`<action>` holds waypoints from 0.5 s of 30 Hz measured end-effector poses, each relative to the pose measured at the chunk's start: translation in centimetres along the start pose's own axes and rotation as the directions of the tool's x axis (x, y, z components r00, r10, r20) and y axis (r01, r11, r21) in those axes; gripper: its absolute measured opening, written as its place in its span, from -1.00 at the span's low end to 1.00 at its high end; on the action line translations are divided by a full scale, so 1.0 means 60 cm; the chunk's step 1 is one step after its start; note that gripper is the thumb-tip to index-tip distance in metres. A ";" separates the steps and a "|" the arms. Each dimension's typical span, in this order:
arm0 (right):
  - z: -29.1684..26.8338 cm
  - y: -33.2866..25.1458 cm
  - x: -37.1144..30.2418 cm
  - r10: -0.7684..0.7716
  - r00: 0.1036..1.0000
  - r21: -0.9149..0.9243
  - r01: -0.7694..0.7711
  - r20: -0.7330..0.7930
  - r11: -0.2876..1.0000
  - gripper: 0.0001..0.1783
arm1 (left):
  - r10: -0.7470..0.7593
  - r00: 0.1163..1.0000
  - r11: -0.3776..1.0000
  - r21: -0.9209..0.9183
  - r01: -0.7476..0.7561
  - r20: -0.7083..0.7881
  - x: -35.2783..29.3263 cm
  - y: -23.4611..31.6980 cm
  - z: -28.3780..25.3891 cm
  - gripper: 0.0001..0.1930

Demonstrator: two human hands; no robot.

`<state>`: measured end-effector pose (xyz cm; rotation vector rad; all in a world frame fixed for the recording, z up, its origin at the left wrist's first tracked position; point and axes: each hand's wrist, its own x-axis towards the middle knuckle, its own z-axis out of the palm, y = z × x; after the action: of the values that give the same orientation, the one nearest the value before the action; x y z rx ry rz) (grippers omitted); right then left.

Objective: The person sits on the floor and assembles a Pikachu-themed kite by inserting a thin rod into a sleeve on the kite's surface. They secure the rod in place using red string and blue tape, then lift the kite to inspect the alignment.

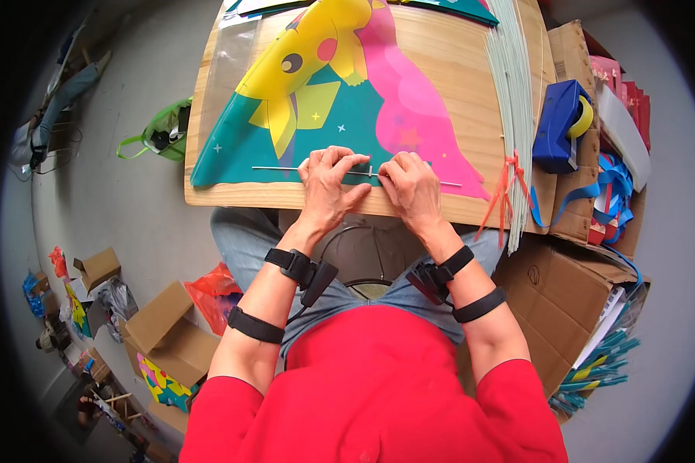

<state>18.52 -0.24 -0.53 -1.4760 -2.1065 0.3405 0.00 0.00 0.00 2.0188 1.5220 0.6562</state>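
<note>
A kite sheet (328, 127), printed with a yellow cartoon figure on teal and pink, lies flat on the wooden table in front of me. Across its near edge runs a thin pale rod (274, 168), with its right end sticking out past my right hand. My left hand (332, 181) is closed on the rod, thumb and fingers pinched near its middle. Just to the right, my right hand (413, 185) also pinches the rod, its fingertips pressed together. A small pale upright piece (371, 171) shows on the rod between both hands; its exact shape is hard to make out.
On the wooden table (455, 58), a bundle of thin pale rods (511, 100) lies at the right, tied with red string (506, 197). A blue tape dispenser (556, 127) stands beside it. Cardboard boxes (552, 301) flank me, and a green bag (162, 131) sits left on the floor.
</note>
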 end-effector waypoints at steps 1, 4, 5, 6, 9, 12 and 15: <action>-0.001 -0.001 0.001 -0.004 1.000 -0.002 0.004 0.000 1.000 -0.89 | 0.001 1.000 1.000 0.001 -0.001 0.005 0.001 0.001 -0.002 -0.50; -0.003 0.004 -0.006 -0.009 1.000 -0.012 0.009 0.007 1.000 -0.89 | -0.008 1.000 1.000 -0.024 0.008 0.011 -0.001 0.007 0.002 -0.53; -0.004 0.005 -0.009 -0.010 1.000 -0.017 0.010 0.010 1.000 -0.89 | -0.012 1.000 0.999 -0.035 0.012 0.011 -0.003 0.009 0.005 -0.54; -0.004 0.005 -0.009 -0.010 1.000 -0.018 0.010 0.009 1.000 -0.89 | -0.007 1.000 1.000 -0.029 0.007 0.009 -0.003 0.008 0.006 -0.55; -0.004 0.004 -0.008 -0.012 1.000 -0.018 0.012 0.007 1.000 -0.89 | 0.002 1.000 1.000 -0.015 -0.002 -0.007 -0.003 0.006 0.010 -0.59; -0.003 0.005 -0.007 -0.012 1.000 -0.015 0.012 0.008 1.000 -0.88 | -0.003 1.000 1.000 -0.011 0.003 -0.029 -0.003 0.009 0.012 -0.64; -0.003 0.004 -0.006 -0.011 1.000 -0.014 0.011 0.007 1.000 -0.88 | -0.002 1.000 1.000 -0.008 0.001 -0.028 -0.003 0.008 0.011 -0.66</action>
<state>18.89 -0.48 -0.59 -1.4724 -2.1255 0.3277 0.76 -0.36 -0.20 2.0105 1.5343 0.6913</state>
